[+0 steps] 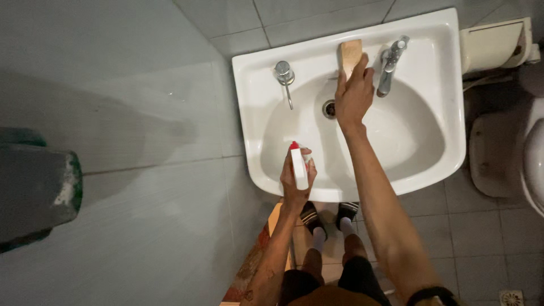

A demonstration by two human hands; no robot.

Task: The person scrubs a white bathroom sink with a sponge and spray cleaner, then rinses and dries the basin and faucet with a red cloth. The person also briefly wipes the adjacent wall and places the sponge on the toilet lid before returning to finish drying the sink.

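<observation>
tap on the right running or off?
Off, as far as shows: no stream below the tap, and the sink bowl under it shows no water.

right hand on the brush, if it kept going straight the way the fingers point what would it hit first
The right hand points toward the back of the sink, over the wooden brush it holds. Past the brush, it would probably meet the tiled wall; depth is unclear.

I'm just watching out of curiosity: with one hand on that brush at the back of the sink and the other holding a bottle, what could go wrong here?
The right hand presses a wooden brush close beside the tap, so knuckles might knock it. The left hand holds the white bottle over the sink's front rim; a loose grip could drop it toward the feet.
</observation>
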